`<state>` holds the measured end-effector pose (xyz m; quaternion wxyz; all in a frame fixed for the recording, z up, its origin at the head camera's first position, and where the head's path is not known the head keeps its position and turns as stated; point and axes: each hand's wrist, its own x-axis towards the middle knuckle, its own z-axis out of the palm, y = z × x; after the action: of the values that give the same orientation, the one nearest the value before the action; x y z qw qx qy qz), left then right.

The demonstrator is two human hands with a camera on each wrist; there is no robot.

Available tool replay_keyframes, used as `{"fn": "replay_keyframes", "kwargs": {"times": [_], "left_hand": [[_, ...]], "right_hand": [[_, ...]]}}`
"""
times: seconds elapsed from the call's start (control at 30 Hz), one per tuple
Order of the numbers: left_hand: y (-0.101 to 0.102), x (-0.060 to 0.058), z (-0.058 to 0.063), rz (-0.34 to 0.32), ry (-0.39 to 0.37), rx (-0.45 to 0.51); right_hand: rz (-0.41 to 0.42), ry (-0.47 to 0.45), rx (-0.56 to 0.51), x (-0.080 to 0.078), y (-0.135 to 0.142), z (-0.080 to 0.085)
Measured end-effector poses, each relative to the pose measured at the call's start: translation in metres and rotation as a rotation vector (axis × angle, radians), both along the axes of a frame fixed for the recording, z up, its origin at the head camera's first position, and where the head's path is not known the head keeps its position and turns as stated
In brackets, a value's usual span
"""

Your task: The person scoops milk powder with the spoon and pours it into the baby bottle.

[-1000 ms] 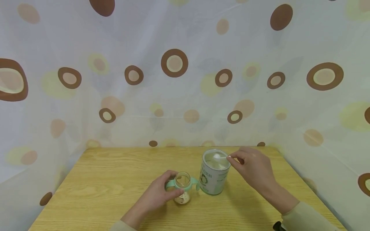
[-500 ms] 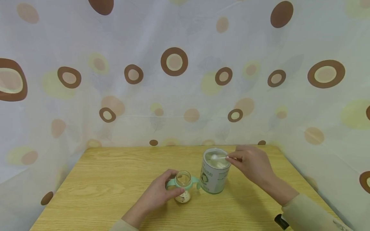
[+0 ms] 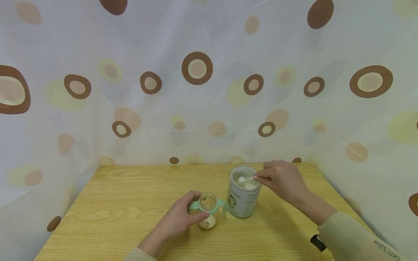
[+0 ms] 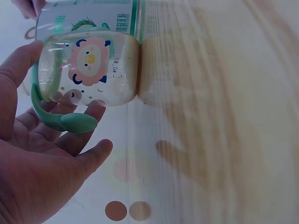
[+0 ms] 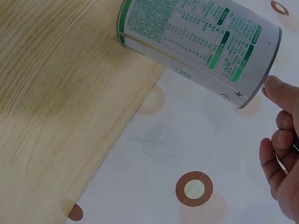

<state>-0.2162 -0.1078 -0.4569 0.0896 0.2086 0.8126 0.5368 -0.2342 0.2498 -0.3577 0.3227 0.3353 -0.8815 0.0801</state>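
My left hand [image 3: 180,216] holds a clear baby bottle [image 3: 207,222] with a mint-green handle ring, its thumb in front and other fingers behind. The bottle stands upright and uncapped on the table; a cartoon animal face shows on its side in the left wrist view, and a green handle [image 4: 77,122] curves beside the fingers. Just to the right stands an open milk powder can [image 3: 242,203], white with green print. Over its rim, my right hand [image 3: 283,181] pinches the handle of a small white scoop [image 3: 242,179], whose bowl is inside the can's mouth, at pale powder.
The wooden table [image 3: 130,203] runs back to a curtain [image 3: 215,105] with brown and yellow spots, which also hangs along both sides. The can is close to the bottle's right handle.
The scoop has shifted slightly left and lower within the can's mouth, with the right hand following. The left hand and the bottle stay in place.
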Motion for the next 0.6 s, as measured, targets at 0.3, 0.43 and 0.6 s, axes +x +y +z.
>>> {"fn": "replay_keyframes", "kwargs": {"times": [0.3, 0.43, 0.6], "left_hand": [[0.0003, 0.0015, 0.0010, -0.002, -0.004, 0.009], [0.0002, 0.0018, 0.0013, -0.003, -0.003, 0.010], [0.0002, 0.0015, 0.0011, -0.002, -0.001, 0.012]], "right_hand": [[0.036, 0.043, 0.054, -0.0035, 0.0017, 0.0000], [0.019, 0.027, 0.086, -0.0040, 0.0012, 0.0004], [-0.010, -0.004, 0.112, -0.0044, 0.0011, 0.0008]]}}
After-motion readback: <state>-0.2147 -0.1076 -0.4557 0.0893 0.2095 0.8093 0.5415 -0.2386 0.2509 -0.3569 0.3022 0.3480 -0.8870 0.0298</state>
